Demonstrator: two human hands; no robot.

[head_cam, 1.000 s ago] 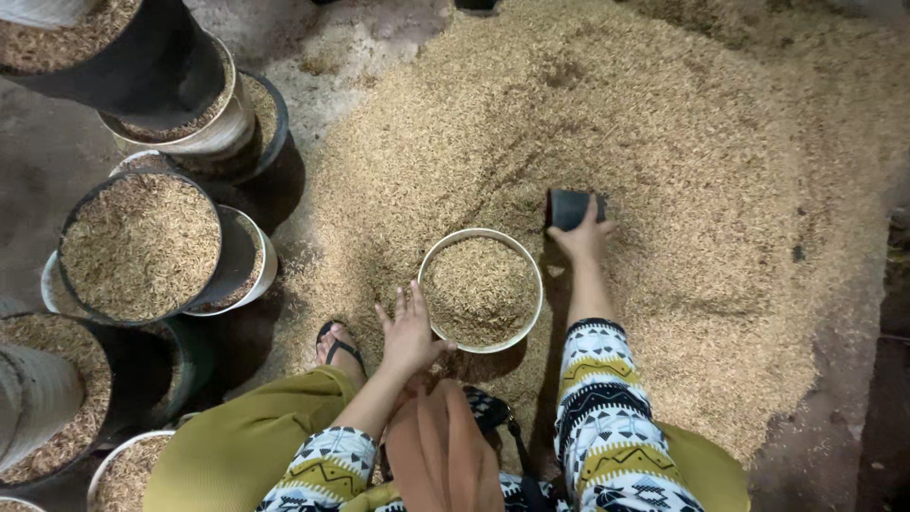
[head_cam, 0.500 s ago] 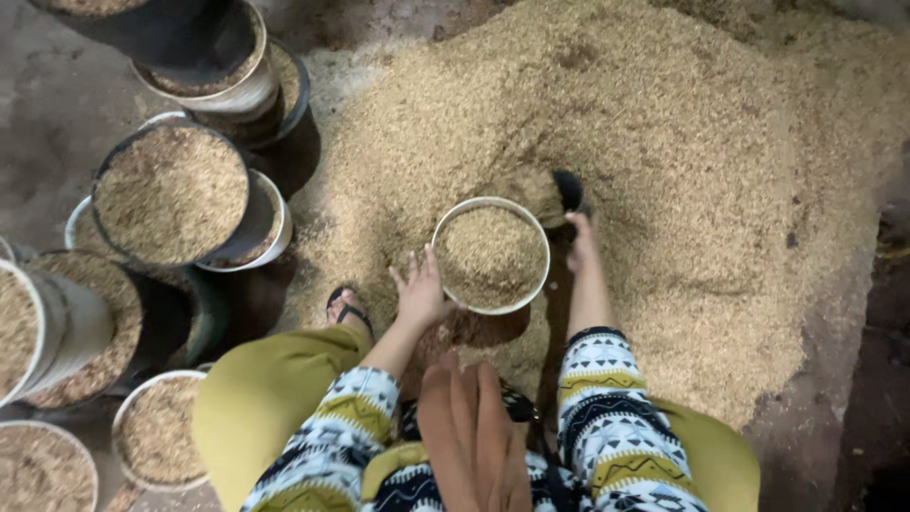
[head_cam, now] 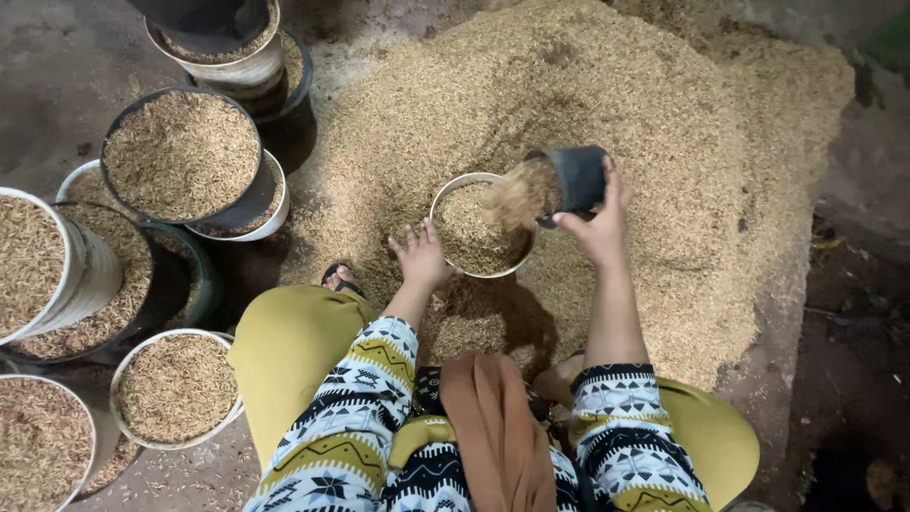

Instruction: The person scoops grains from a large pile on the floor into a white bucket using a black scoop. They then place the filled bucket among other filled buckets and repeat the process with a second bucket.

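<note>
Black plastic fills my right hand (head_cam: 599, 226): I grip a small dark cup (head_cam: 574, 177), fingers wrapped around its body, and hold it tipped on its side so its mouth faces left. Tan husk-like grain spills from it in a blurred stream (head_cam: 517, 194) into the round pale-rimmed bowl (head_cam: 474, 228) just below and to the left of the cup. That bowl sits on the slope of the big grain heap (head_cam: 664, 114) and is already filled well up with the same grain.

My left hand (head_cam: 420, 258) lies open, fingers spread, with the fingertips at the bowl's near left rim; I cannot tell whether they press on the rim or only rest beside it on the heap. It holds nothing.

Both my forearms come out of sleeves patterned in black, white and yellow (head_cam: 365, 398), and my knees in olive-yellow cloth (head_cam: 284, 346) frame the bowl as I crouch. One sandalled foot (head_cam: 339, 279) shows just left of my left wrist, at the edge of the heap.

Further left, well apart from the bowl, stand several round buckets and tubs heaped with grain: a dark one (head_cam: 180, 156) stacked over a white one, a white pail (head_cam: 57, 270) at the frame edge, and a smaller white bowl (head_cam: 175, 389) beside my knee. Grey concrete floor (head_cam: 57, 66) shows between them.
</note>
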